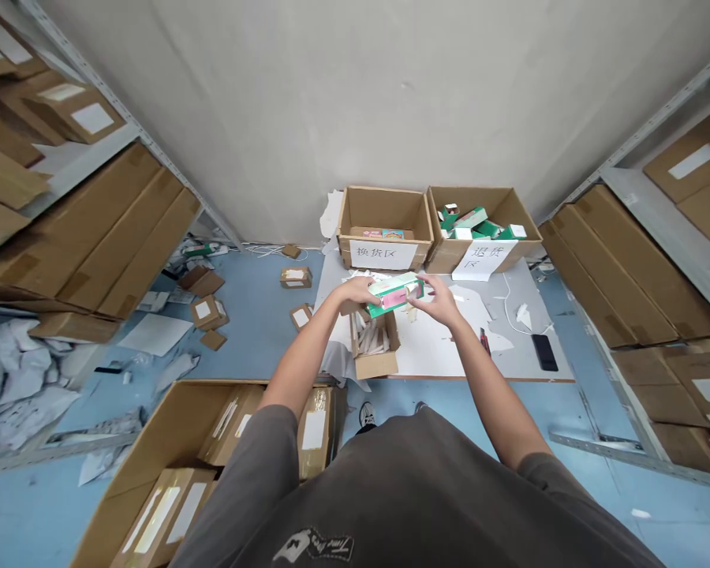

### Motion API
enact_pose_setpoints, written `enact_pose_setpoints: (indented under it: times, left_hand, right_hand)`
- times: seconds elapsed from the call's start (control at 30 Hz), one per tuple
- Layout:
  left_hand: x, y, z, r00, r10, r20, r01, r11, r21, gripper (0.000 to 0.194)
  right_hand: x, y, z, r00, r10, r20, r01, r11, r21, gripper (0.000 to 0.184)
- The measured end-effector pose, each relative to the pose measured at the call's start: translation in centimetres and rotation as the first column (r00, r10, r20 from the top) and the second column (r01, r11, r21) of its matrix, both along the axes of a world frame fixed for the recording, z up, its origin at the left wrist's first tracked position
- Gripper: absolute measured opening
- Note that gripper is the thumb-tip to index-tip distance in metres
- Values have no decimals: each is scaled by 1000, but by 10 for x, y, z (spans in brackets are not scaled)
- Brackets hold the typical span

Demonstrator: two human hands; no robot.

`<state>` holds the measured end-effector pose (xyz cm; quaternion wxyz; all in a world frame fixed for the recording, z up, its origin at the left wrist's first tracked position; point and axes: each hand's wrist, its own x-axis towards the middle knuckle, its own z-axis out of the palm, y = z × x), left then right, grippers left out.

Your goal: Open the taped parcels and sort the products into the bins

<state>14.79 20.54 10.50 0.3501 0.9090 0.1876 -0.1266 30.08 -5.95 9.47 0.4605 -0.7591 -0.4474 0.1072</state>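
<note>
Between my two hands is a small green and white box (395,295) with a pink panel on its side, held tilted above the table. My left hand (356,292) grips its left end, thumb at the front. At the right end, the fingers of my right hand (439,300) close on the box's edge. Just below it stands an opened cardboard box (377,364) with white paper strips inside. Behind are two large cartons with handwritten paper signs: the left carton (344,254) holds a few small flat packs, the right carton (438,260) several green and white boxes.
A red and black cutter (484,341) and a black phone (544,352) lie on the table (512,371). Shelves of cartons flank both sides. A big open carton (124,473) with parcels stands at lower left. Small boxes (209,312) and paper scraps litter the blue floor.
</note>
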Motion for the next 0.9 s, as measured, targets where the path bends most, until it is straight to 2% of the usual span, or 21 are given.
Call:
enact_pose_setpoints:
  times: [0.1, 0.3, 0.37, 0.47, 0.57, 0.67, 0.73, 0.8, 0.87, 0.9]
  left_hand:
    - [33, -11, 21, 991, -94, -97, 110, 980, 166, 59]
    - [66, -32, 59, 951, -159, -264, 233, 933, 276, 64]
    - [81, -42, 73, 928, -153, -340, 264, 914, 309, 62]
    - [116, -66, 89, 893, -113, -436, 293, 881, 371, 53]
    - [158, -98, 91, 886, -87, -455, 298, 860, 415, 47]
    - [198, -135, 85, 864, -93, -495, 332, 844, 421, 42]
    - [217, -157, 81, 855, -122, -504, 379, 810, 447, 45]
    - [226, -175, 80, 896, -174, -409, 388, 755, 529, 58]
    - [225, -186, 80, 944, -271, -187, 327, 708, 626, 72]
    - [221, -189, 79, 941, -334, -50, 285, 707, 647, 77]
  right_hand:
    - [28, 12, -8, 992, 79, 99, -70, 993, -92, 87]
    - [60, 19, -49, 972, 223, 72, -197, 943, -269, 101]
    - [71, 15, -54, 961, 273, 44, -245, 916, -318, 100]
    - [93, 8, -53, 947, 320, -35, -309, 875, -373, 100]
    - [114, 0, -47, 941, 331, -75, -336, 881, -334, 97]
    - [128, -11, -46, 916, 358, -184, -387, 908, -161, 89]
    - [135, -21, -51, 901, 335, -276, -373, 923, -97, 83]
    - [141, -33, -58, 908, 249, -338, -293, 952, -85, 73]
    - [148, -46, -66, 897, 148, -417, -181, 983, -41, 65]
    - [151, -53, -69, 873, 113, -474, -129, 992, -1, 63]
